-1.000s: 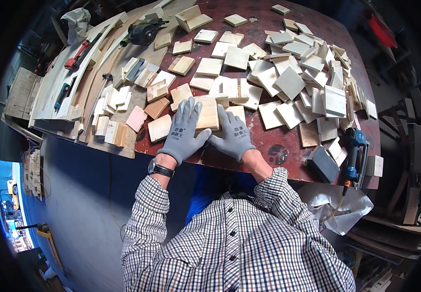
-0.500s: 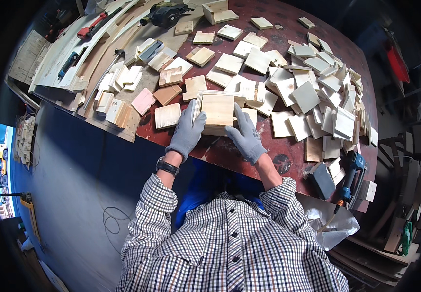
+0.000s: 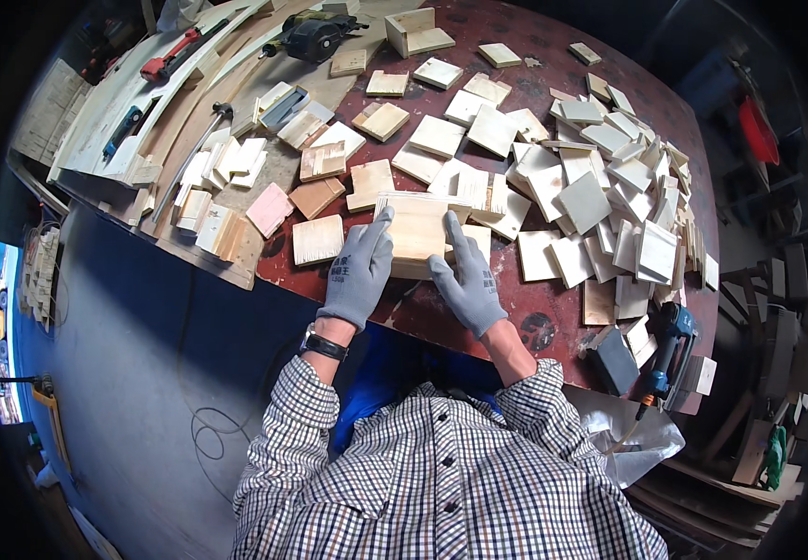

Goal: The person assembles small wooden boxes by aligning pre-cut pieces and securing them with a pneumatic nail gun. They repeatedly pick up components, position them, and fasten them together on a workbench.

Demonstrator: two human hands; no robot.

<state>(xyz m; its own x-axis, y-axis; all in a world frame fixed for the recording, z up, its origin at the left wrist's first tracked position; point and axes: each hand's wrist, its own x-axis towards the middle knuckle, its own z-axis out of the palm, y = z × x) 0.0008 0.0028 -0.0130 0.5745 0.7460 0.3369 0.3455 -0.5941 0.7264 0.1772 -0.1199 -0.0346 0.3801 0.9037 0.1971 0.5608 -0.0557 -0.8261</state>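
Note:
Between my two grey-gloved hands is a small pale wooden box (image 3: 418,231) made of joined boards, at the near edge of the red table. My left hand (image 3: 359,273) grips its left side, the index finger stretched up toward the far corner. On the opposite side my right hand (image 3: 467,278) holds it with the thumb at the near right part and the index finger along the far right edge. The underside of the box and some fingertips are hidden. Just left of it lies a square wood piece (image 3: 318,240) with a rough face.
A heap of square wood pieces (image 3: 586,201) covers the table's right side. A blue nail gun (image 3: 670,350) and a dark block (image 3: 615,360) rest at the near right corner. At the left are a hammer (image 3: 222,112), a red tool (image 3: 168,61) and a dark power tool (image 3: 315,35).
The box has tilted a little between my hands. Both index fingers have moved from its sides up onto its top edges. The loose wood pieces lie as before.

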